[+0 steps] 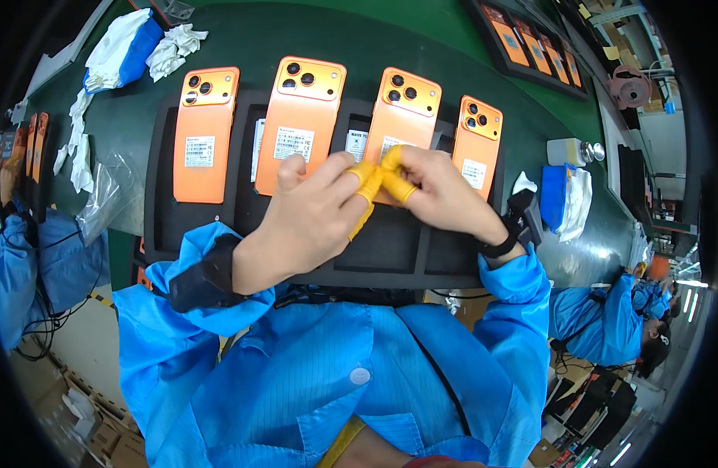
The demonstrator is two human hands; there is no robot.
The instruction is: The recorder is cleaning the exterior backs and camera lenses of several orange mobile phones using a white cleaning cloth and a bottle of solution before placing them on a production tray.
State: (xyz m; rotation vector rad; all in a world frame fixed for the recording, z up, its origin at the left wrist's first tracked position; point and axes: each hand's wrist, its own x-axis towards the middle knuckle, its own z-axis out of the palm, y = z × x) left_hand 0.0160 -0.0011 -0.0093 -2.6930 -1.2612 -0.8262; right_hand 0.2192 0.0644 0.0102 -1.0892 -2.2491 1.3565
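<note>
My left hand (306, 209) and my right hand (444, 191) meet over the lower part of an orange smartphone (403, 123), right of the middle. Yellow finger cots cover some fingertips, which are pinched together; anything between them is too small or hidden to name. The hands partly cover that phone's white label. Beside it, more orange phones lie back up in a black foam tray (366, 249): a phone at far left (201, 121), one left of my hands (306, 117) and one at right (477, 148). Each has a camera block at the top and a white label.
A blue-and-white packet of wipes (125, 51) and crumpled white wipes (174, 48) lie at the back left, near a clear plastic bag (109, 195). Another packet (565, 201) and a pump bottle (571, 152) stand at right. A second phone tray (522, 43) is at the back right.
</note>
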